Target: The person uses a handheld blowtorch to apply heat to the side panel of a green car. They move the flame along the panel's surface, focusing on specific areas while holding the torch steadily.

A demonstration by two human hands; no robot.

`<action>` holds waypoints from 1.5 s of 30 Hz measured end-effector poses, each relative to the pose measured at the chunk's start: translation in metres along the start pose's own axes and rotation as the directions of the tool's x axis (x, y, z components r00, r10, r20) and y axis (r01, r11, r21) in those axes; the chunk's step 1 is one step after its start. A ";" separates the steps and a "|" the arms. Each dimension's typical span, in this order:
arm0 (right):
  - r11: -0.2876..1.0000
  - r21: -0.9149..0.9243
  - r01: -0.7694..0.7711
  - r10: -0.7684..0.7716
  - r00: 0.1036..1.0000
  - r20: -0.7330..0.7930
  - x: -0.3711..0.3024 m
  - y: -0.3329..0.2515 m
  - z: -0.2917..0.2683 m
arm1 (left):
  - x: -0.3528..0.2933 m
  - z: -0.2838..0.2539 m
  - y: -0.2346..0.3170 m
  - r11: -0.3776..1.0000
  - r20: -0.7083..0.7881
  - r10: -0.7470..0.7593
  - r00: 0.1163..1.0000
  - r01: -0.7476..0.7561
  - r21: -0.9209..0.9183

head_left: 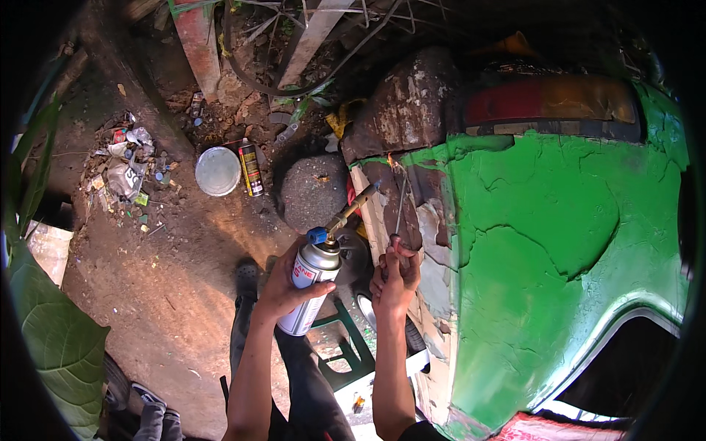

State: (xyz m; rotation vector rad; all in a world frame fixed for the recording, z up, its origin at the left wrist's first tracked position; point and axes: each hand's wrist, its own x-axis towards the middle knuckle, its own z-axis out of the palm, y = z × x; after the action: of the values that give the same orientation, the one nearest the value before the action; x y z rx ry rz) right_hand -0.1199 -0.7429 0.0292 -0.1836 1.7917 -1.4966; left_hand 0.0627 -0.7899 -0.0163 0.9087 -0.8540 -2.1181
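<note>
My left hand [283, 289] is wrapped round the white and silver gas canister of a blowtorch [316, 268] with a blue knob. Its brass nozzle [351, 209] slants up and right toward the edge of a green car body [544, 213]. A small orange flame [393, 159] shows at that edge, on a strip of bare, peeling panel. My right hand [398, 279] grips a thin metal rod-like tool [401, 209], its far end close to the flame. The tool's exact kind is hard to make out. Cracks run through the green paint.
A red and amber tail light [548, 101] sits at the car's far edge. On the dirt ground are a round pale lid or tin [218, 171], a spray can [251, 169] and litter [126, 176]. A dark green stool [346, 345] is below my hands; someone's leg [157, 422] shows lower left.
</note>
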 end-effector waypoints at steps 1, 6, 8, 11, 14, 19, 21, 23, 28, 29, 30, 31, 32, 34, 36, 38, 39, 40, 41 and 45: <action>1.000 0.005 -0.004 0.004 1.000 0.003 0.001 -0.001 0.001 | 0.001 0.001 0.001 1.000 -0.001 0.001 1.000 -0.001 0.005; 1.000 0.017 -0.004 0.004 1.000 -0.013 -0.003 0.000 0.001 | 0.003 0.001 -0.003 0.999 0.002 0.014 1.000 -0.015 0.033; 1.000 0.018 -0.008 0.008 1.000 -0.015 -0.002 0.000 0.001 | 0.003 0.002 -0.003 0.999 0.008 0.013 1.000 -0.013 0.032; 0.999 0.039 -0.012 0.013 1.000 -0.017 0.000 0.001 0.001 | 0.004 0.005 -0.002 1.000 0.006 0.009 1.000 -0.009 0.014; 0.997 0.075 -0.013 0.014 1.000 -0.018 0.000 0.006 0.005 | 0.002 0.006 -0.004 1.000 -0.005 0.002 1.000 -0.002 -0.011; 0.997 0.075 0.036 -0.036 0.999 0.006 0.003 0.014 0.012 | 0.003 0.006 -0.002 0.999 0.007 0.022 1.000 -0.022 0.047; 0.996 0.053 0.067 -0.069 0.997 0.031 0.016 0.014 0.014 | 0.002 0.004 -0.004 0.999 0.016 0.020 1.000 -0.021 0.047; 0.997 0.041 0.067 -0.070 0.996 0.059 0.025 0.010 0.017 | -0.001 0.003 -0.007 0.998 0.017 0.002 1.000 -0.003 0.060; 0.998 -0.002 0.062 -0.062 0.998 0.017 0.010 0.016 -0.003 | -0.013 -0.003 -0.006 0.999 -0.046 -0.020 0.999 0.021 0.035; 0.999 -0.016 0.043 -0.043 0.999 0.004 0.008 0.016 -0.007 | -0.014 -0.005 -0.004 1.000 -0.043 -0.021 0.999 0.022 0.018; 0.998 -0.034 0.057 -0.057 0.998 0.011 0.010 0.015 -0.007 | -0.016 -0.005 -0.005 1.000 -0.038 -0.027 0.999 0.027 -0.002; 0.996 -0.053 0.072 -0.071 0.997 0.019 0.013 0.014 -0.006 | -0.017 -0.005 -0.005 0.999 -0.033 -0.032 0.999 0.031 -0.022; 0.994 -0.071 0.086 -0.084 0.996 0.027 0.017 0.014 -0.003 | -0.017 -0.006 -0.006 1.000 -0.035 -0.015 0.999 0.015 0.005; 0.998 -0.040 0.056 -0.055 0.998 0.037 0.025 0.013 0.009 | -0.014 -0.008 -0.007 0.998 -0.036 0.013 0.999 -0.011 0.060; 0.999 -0.024 0.021 -0.021 1.000 0.018 0.023 0.010 0.017 | -0.017 -0.011 -0.009 0.995 -0.033 -0.006 0.999 0.009 0.099; 0.999 -0.006 0.036 -0.036 0.999 0.013 0.013 0.011 0.012 | -0.019 -0.016 -0.010 0.991 -0.036 -0.003 0.999 0.008 0.131; 0.999 0.000 0.044 -0.044 0.999 0.008 0.009 0.010 0.007 | -0.021 -0.016 -0.011 0.990 -0.037 0.005 0.999 0.001 0.139; 0.998 -0.022 0.053 -0.053 0.998 0.018 0.010 0.009 0.004 | -0.021 -0.015 -0.010 0.989 -0.038 0.012 0.999 -0.007 0.148; 0.999 -0.031 0.036 -0.036 0.999 0.022 0.014 0.010 0.006 | -0.022 -0.014 -0.009 0.993 -0.054 0.007 0.999 -0.001 0.118; 1.000 -0.017 0.011 -0.010 1.000 0.018 0.026 0.012 0.016 | -0.022 -0.011 -0.001 0.997 -0.050 -0.009 0.999 0.013 0.072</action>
State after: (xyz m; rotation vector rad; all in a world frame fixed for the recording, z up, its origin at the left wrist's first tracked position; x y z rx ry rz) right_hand -0.1233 -0.7662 0.0071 -0.2145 1.7921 -1.4830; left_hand 0.0825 -0.7752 -0.0152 1.0008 -0.9074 -2.0769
